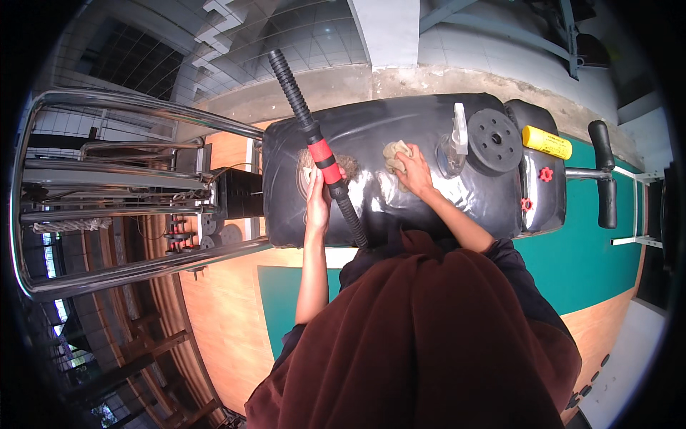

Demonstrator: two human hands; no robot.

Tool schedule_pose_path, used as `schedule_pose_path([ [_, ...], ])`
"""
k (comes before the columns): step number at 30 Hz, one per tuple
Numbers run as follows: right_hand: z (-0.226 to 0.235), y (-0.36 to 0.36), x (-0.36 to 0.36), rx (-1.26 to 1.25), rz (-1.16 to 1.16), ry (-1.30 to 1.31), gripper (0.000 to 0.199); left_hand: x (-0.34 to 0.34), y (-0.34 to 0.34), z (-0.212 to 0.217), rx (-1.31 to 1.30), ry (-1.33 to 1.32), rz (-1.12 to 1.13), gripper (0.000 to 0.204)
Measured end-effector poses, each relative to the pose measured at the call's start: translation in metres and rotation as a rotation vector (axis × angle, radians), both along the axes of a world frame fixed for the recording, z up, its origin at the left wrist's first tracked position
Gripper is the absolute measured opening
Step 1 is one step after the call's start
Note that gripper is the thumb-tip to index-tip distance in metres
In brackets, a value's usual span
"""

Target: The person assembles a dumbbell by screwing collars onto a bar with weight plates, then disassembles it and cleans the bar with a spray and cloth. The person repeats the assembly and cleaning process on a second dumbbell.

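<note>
one spring twister bar [321,151] left of centre frame, slanted, black ribbed ends, two red bands mid-length, left hand [316,200] curled round its middle, right hand [417,174] gripping one crumpled beige cloth [394,155] at centre, one weight plate [494,152], two red star knobs [546,174] right

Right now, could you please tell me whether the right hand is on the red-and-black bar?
No, the right hand grips a beige cloth on the black bench, apart from the bar.

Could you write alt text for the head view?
A person's right hand holds a crumpled beige cloth on a shiny black padded bench; the left hand holds a ribbed red-and-black bar. To the right lies a round black weight plate.
</note>
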State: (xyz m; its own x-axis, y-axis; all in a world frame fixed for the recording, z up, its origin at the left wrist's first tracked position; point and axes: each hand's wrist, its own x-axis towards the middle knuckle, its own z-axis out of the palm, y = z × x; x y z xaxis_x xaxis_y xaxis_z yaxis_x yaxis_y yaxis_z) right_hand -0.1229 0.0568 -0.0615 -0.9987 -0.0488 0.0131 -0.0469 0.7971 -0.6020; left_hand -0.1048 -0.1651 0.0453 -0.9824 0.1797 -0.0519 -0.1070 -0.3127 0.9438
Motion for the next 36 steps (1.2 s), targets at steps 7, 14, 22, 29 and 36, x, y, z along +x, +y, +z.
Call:
schedule_pose_path([
  [7, 0.122, -0.009, -0.015, -0.994, 0.017, 0.435, 0.095, 0.009, 0.042, 0.029, -0.375, 0.075, -0.160, 0.047],
  [14, 0.195, -0.002, -0.011, -1.680, -0.102, -0.077, 0.081, 0.038, 0.077, 0.059, -0.542, 0.116, -0.343, 0.049],
  [22, 0.217, 0.024, -0.023, -1.502, -0.154, 0.257, 0.046, 0.044, 0.076, 0.046, 0.053, -0.036, -0.557, 0.055],
  [29, 0.275, 0.080, -0.042, -1.522, -0.319, 0.759, 0.049, 0.055, 0.067, 0.043, -0.024, 0.028, -0.506, 0.058],
  [36, 0.221, 0.026, -0.004, -1.177, -0.137, 0.417, 0.088, 0.045, 0.098, 0.062, -0.418, 0.208, -0.484, 0.049],
])
